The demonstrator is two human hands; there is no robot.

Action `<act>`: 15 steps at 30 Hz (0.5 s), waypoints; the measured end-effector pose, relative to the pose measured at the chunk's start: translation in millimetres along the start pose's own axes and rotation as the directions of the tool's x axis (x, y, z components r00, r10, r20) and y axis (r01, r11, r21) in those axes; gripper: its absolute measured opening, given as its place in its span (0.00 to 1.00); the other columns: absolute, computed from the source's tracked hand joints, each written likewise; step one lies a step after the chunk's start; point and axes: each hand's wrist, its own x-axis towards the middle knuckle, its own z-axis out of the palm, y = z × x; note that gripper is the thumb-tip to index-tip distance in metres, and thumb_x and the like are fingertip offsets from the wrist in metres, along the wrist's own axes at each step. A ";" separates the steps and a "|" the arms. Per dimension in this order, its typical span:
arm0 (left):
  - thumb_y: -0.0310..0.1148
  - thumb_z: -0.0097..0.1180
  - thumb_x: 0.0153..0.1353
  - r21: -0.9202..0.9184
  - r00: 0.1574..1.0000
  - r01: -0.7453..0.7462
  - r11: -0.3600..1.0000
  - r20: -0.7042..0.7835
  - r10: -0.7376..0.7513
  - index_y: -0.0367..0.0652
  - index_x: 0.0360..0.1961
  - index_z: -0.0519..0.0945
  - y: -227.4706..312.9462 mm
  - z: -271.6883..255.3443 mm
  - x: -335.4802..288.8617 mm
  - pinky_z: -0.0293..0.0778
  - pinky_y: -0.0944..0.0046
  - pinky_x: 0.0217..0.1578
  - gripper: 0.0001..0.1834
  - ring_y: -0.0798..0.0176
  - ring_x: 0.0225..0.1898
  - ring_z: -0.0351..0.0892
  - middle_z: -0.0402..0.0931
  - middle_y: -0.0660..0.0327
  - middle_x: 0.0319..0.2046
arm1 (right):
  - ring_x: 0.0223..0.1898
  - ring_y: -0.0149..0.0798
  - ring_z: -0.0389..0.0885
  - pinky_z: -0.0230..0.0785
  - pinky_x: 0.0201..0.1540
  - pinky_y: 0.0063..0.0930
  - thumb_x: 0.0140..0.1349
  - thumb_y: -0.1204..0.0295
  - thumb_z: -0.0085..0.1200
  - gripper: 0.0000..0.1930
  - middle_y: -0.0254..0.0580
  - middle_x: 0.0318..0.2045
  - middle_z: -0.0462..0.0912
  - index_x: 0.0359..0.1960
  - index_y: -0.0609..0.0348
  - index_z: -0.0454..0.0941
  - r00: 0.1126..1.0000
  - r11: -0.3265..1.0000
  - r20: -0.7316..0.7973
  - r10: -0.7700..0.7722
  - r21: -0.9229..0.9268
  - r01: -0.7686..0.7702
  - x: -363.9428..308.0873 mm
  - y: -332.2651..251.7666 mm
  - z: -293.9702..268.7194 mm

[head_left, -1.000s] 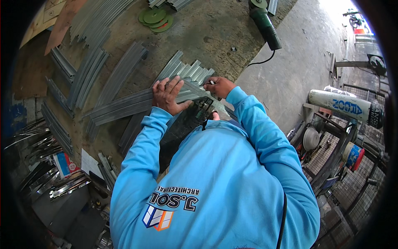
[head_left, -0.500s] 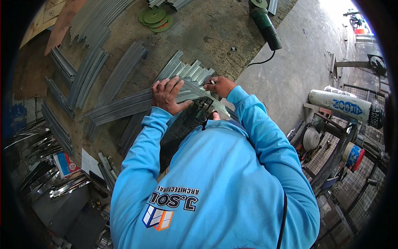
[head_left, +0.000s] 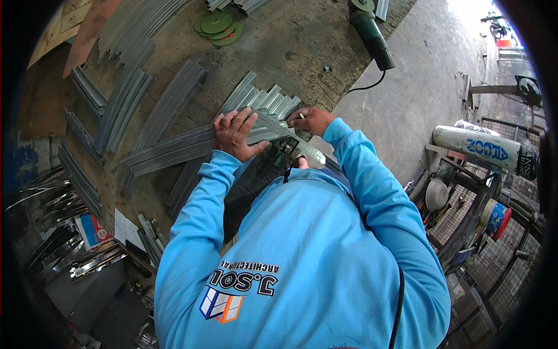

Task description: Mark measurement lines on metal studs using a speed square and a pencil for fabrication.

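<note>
My left hand (head_left: pixel 234 134) lies flat with its fingers spread over a bundle of grey metal channels (head_left: pixel 174 148) and the upper end of a flat straight metal strip (head_left: pixel 273 123). That strip slants down to the right across the channels, its pale end (head_left: pixel 313 152) sticking out past them near my chest. At the right ends of the channels, my right hand (head_left: pixel 314 121) is closed in a pinch on a slim pen (head_left: pixel 301 116) with a white end. Its tip is hidden. Shorter ribbed channel pieces (head_left: pixel 261 96) lie just beyond both hands.
A green angle grinder (head_left: pixel 372 38) with a black cord lies at the table's (head_left: pixel 290 52) far right edge. Green cutting discs (head_left: pixel 218 26) are stacked at the back. More metal channels (head_left: pixel 125 107) lie to the left. A white gas cylinder (head_left: pixel 476 145) lies beyond the floor at right.
My right hand has shifted slightly to the right with the pen. The pale end of the metal strip, blurred before, now shows sharply. My left hand has stayed in place.
</note>
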 end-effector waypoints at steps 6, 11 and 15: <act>0.65 0.68 0.45 -0.005 1.000 -0.001 1.000 0.001 0.001 0.53 0.58 0.79 -0.3 -0.2 -0.1 0.57 0.41 0.62 0.41 0.53 0.58 0.68 0.73 0.63 0.61 | 0.47 0.42 0.81 0.73 0.51 0.37 0.68 0.57 0.55 0.17 0.42 0.46 0.85 0.52 0.49 0.82 0.998 0.998 0.006 0.055 -0.021 -0.055 5.4 8.1 3.5; 0.65 0.69 0.45 -0.011 1.000 0.002 1.000 0.002 -0.002 0.53 0.58 0.79 -0.4 -0.3 -0.1 0.56 0.42 0.62 0.42 0.52 0.58 0.68 0.73 0.63 0.61 | 0.46 0.44 0.82 0.75 0.48 0.39 0.68 0.55 0.55 0.17 0.45 0.45 0.85 0.53 0.47 0.82 1.000 0.999 -0.008 -0.026 -0.048 0.025 6.5 13.8 5.0; 0.64 0.69 0.45 -0.011 1.000 0.008 1.000 0.009 -0.008 0.53 0.58 0.79 0.4 -1.1 -0.4 0.56 0.42 0.62 0.42 0.52 0.58 0.68 0.73 0.63 0.62 | 0.46 0.44 0.82 0.75 0.48 0.39 0.69 0.56 0.54 0.17 0.44 0.46 0.85 0.53 0.46 0.82 1.000 0.998 0.007 -0.014 -0.060 0.014 8.0 12.2 6.4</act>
